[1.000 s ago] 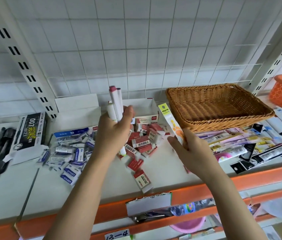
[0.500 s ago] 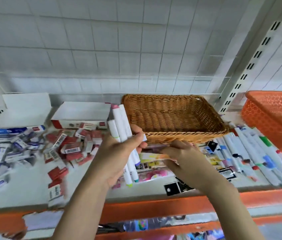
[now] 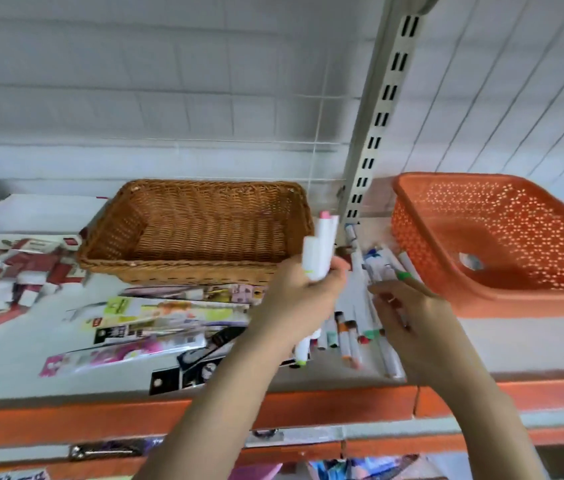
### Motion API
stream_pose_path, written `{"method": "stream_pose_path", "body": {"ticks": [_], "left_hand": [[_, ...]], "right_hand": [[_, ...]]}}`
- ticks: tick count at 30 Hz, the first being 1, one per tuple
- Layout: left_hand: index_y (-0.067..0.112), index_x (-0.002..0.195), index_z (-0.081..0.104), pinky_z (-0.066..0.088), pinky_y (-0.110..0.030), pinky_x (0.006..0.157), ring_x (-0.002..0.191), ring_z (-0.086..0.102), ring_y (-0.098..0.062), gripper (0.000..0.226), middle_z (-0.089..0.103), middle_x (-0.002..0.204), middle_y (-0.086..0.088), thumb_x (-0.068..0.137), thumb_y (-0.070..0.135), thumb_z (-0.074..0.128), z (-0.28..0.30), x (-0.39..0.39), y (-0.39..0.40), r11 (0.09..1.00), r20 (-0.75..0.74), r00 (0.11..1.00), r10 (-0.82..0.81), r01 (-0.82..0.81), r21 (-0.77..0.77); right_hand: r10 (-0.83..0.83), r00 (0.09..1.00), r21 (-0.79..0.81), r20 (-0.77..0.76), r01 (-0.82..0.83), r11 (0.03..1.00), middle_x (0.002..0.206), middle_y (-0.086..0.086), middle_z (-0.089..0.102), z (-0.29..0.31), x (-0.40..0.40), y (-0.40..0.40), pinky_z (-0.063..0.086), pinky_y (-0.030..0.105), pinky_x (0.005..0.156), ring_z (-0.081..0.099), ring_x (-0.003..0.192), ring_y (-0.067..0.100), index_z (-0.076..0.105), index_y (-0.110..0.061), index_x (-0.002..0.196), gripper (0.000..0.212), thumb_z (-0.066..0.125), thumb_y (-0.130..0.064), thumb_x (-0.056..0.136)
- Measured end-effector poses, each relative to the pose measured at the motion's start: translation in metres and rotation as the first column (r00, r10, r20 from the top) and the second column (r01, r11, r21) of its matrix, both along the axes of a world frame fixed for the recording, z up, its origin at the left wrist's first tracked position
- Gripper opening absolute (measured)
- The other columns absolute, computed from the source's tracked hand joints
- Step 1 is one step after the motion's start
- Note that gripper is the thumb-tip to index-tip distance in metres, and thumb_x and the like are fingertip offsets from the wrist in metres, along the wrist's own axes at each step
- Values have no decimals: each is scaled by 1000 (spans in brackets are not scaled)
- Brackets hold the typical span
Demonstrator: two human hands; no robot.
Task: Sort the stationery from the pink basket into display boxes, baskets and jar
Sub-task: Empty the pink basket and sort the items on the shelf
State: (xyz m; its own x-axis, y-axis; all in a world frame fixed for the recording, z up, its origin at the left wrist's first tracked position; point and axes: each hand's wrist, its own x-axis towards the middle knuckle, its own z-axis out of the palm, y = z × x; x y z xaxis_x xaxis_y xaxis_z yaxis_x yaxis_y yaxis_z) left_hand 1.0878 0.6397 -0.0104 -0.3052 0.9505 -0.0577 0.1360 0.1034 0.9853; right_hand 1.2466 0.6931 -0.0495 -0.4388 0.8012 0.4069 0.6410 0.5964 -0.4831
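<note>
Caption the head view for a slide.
Left hand grips white markers between wicker basket and orange basket; right hand reaches shelf markers.

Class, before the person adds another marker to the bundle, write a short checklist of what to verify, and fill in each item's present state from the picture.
1. Left hand grips the bundle of white markers firmly: ok.
2. Right hand has reached the loose markers on the shelf: ok.
3. Right hand already pinches one marker: cannot tell, blurred.
4. Orange plastic basket has room: ok, only one small round thing lies in it.
5. Wicker basket is empty: ok.
6. Packaged pens lie apart from the loose markers: ok.
</note>
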Motion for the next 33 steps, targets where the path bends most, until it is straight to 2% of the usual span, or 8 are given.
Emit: {"method": "stream_pose_path", "body": {"ticks": [3,8,11,14,22,27,29,33], "left_hand": [[0,75,59,29,-16,41,46,45,-12,30,46,57,-6,93,24,53,6,25,32,999,-256,966,31,-20,44],[3,105,59,38,-25,61,91,62,-27,47,64,98,-12,92,46,49,-4,42,77,986,-558,829,37,-122,-115],[3,114,53,40,-29,64,91,58,-26,53,60,108,-12,94,51,41,-8,42,83,964,-707,707,3,-190,-186],[3,113,53,39,-31,66,97,57,-28,56,59,108,-12,95,53,35,-8,42,79,953,-794,604,-66,-197,-229],[-1,116,50,41,-34,83,106,50,-27,62,52,113,-14,94,56,36,-8,42,52,980,-869,468,-161,-27,-196],[8,139,34,33,-23,90,115,47,-21,55,41,129,-5,95,37,49,-13,30,41,985,-869,480,-119,170,-41],[11,137,39,33,-21,86,110,50,-20,46,44,128,-4,95,26,51,-8,24,38,969,-866,496,-67,241,62],[8,124,54,36,-19,82,97,58,-18,32,53,121,-5,92,11,56,3,3,25,935,-869,494,45,285,210]], "right_hand": [[-37,999,-7,-33,37,999,86,9,67,1,20,9,37,20,60,63,66,27,70,-5,93,16,59,1,83],[-36,998,-36,-42,35,999,89,9,68,-3,29,20,47,28,65,63,69,24,70,-5,96,18,61,3,83],[-29,998,-32,-54,28,999,86,11,65,-4,26,21,51,39,63,62,67,27,69,-5,93,16,59,2,84],[-27,998,-2,-55,27,1000,78,7,59,-5,23,21,48,37,59,58,63,28,69,-4,89,14,60,5,81],[-50,996,43,-74,53,998,75,-2,50,-11,23,22,35,21,58,55,58,24,68,-3,84,15,61,10,79],[-66,994,56,-86,71,996,77,11,62,-14,24,20,37,25,61,58,59,28,69,-1,85,15,56,5,81],[-83,994,52,-78,87,995,80,13,63,-14,23,16,39,25,60,60,61,30,70,-1,87,15,59,8,81],[-132,987,85,-94,140,987,85,13,63,-11,10,1,52,38,59,61,65,34,70,-3,88,13,58,1,83]]}}
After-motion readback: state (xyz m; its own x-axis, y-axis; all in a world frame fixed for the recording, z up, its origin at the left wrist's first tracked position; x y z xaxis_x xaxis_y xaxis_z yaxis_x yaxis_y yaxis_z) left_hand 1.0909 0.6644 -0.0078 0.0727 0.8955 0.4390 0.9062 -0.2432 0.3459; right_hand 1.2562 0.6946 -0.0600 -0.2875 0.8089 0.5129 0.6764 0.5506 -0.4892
